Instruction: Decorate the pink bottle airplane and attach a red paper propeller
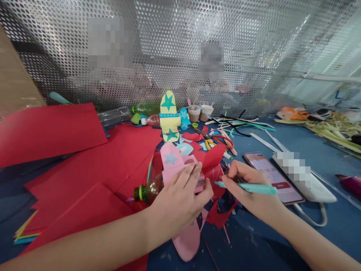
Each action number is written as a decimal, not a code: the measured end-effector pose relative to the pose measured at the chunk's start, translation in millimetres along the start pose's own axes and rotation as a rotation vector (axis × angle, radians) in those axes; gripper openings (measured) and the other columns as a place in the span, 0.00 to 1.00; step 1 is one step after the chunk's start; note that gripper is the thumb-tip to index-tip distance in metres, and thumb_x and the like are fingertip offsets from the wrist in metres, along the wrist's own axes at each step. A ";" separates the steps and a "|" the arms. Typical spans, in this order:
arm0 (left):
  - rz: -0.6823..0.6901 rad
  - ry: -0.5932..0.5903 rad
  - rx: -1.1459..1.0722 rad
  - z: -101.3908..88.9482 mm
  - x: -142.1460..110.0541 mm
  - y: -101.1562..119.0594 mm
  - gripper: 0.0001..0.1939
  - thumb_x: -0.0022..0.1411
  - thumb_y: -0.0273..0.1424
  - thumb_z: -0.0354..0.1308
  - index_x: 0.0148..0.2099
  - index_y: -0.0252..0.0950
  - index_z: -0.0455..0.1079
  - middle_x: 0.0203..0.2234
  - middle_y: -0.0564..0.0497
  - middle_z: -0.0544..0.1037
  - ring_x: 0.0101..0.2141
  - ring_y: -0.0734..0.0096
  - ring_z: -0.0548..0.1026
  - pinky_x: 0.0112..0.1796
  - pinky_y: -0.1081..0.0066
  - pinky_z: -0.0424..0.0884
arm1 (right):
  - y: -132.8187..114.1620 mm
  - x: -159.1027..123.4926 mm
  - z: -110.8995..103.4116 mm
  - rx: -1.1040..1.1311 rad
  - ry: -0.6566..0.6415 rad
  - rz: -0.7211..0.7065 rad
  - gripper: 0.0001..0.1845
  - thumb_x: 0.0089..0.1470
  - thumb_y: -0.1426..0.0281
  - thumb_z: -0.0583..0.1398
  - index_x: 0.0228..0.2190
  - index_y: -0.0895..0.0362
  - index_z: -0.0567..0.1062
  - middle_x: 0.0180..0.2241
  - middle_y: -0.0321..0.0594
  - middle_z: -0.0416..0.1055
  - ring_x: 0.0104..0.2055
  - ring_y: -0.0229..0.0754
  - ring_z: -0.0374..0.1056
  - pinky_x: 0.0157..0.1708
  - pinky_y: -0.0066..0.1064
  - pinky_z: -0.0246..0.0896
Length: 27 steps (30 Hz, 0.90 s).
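My left hand [180, 194] lies across a green plastic bottle [153, 189] on its side, fingers curved over it and over the pink paper shape [169, 160] wrapped about it. The bottle's neck points left, and the pink paper has a pale blue star. Between the thumb and fingers of my right hand [249, 184] is a turquoise marker [258, 188]. Its tip is at the red paper piece [214, 173] at the bottle's right end; whether it touches is unclear. Red paper scraps [221, 214] lie below the tip.
Large red paper sheets [126, 150] cover the left. Behind lie a bottle with yellow star-decorated paper [169, 116], red-handled scissors [224, 140] and two small cups [194, 113]. At right are a phone [270, 173], a white device [310, 182] and dried husks [335, 128]. A perforated metallic sheet [169, 49] stands behind.
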<state>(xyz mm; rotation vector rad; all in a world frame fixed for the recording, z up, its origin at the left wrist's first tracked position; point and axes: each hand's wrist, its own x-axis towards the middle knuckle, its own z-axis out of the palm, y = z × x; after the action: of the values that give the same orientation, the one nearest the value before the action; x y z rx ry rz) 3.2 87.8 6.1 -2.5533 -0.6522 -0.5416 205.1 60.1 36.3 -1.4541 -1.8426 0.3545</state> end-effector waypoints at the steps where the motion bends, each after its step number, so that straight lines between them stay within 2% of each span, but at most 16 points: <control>1: 0.002 -0.001 0.002 0.0 0.1 0.0 0.21 0.59 0.33 0.56 0.53 0.31 0.60 0.53 0.28 0.68 0.56 0.47 0.65 0.51 0.57 0.65 | 0.3 -0.3 -0.6 0.007 0.006 0.002 0.14 0.53 0.72 0.56 0.20 0.53 0.57 0.18 0.26 0.52 0.18 0.31 0.50 0.18 0.24 0.48; 5: 0.010 -0.008 0.007 0.4 0.0 0.2 0.21 0.59 0.33 0.56 0.53 0.31 0.60 0.53 0.28 0.68 0.57 0.47 0.64 0.51 0.57 0.65 | 3.0 -0.7 -2.3 0.053 0.081 0.038 0.13 0.55 0.70 0.56 0.22 0.53 0.58 0.17 0.26 0.53 0.18 0.31 0.50 0.17 0.24 0.47; 16: 0.007 -0.042 0.003 -1.0 0.7 0.1 0.22 0.59 0.33 0.55 0.54 0.32 0.58 0.54 0.30 0.67 0.57 0.48 0.63 0.53 0.56 0.64 | -1.7 0.4 -0.8 -0.021 0.003 -0.009 0.14 0.52 0.73 0.56 0.19 0.54 0.56 0.17 0.28 0.54 0.19 0.32 0.50 0.19 0.25 0.47; 21: 0.008 -0.030 -0.005 -0.1 0.3 0.1 0.22 0.58 0.32 0.56 0.53 0.31 0.59 0.54 0.28 0.68 0.57 0.46 0.64 0.52 0.56 0.65 | 1.3 0.5 -2.9 0.015 0.087 0.039 0.14 0.54 0.70 0.57 0.21 0.53 0.58 0.17 0.27 0.53 0.18 0.32 0.50 0.18 0.25 0.47; 27: 0.006 -0.025 -0.016 -1.0 0.5 0.2 0.20 0.59 0.32 0.56 0.53 0.32 0.60 0.53 0.29 0.68 0.57 0.46 0.64 0.52 0.56 0.65 | 7.1 2.8 1.0 0.025 0.100 0.058 0.14 0.56 0.68 0.57 0.22 0.53 0.59 0.18 0.27 0.54 0.18 0.32 0.53 0.18 0.24 0.48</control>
<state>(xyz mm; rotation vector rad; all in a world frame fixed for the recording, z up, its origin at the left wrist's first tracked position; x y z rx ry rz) 3.4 87.3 7.1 -2.5805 -0.6511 -0.5159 209.3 65.1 32.2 -1.4841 -1.7134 0.3261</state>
